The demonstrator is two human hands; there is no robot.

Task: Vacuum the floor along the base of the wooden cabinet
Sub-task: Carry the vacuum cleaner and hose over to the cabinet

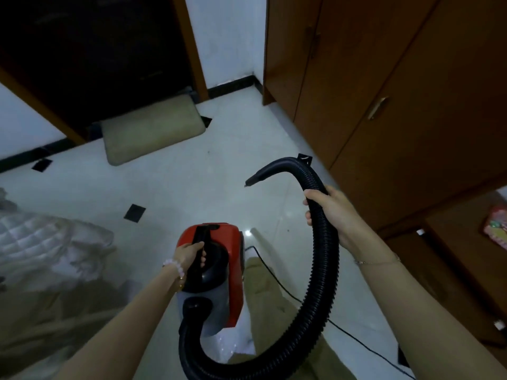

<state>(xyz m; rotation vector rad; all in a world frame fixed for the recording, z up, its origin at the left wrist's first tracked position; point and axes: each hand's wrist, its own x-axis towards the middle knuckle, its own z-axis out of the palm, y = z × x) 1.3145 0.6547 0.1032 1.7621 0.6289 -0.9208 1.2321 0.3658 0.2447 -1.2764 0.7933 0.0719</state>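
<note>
Above the floor [192,182], right hand [332,212] around hose [326,242].

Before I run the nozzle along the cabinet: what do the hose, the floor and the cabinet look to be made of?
Hose: black ribbed plastic, likely flexible, since it curves in a loop. Floor: glossy white tile, probably ceramic or stone; it mirrors a light spot and has small black inset squares. Cabinet: brown wood or wood veneer, smooth satin finish, with a brass-coloured handle.

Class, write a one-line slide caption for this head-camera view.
Left hand carries the red vacuum by its handle; right hand holds the black hose, nozzle raised off the floor beside the wooden cabinet.
</note>
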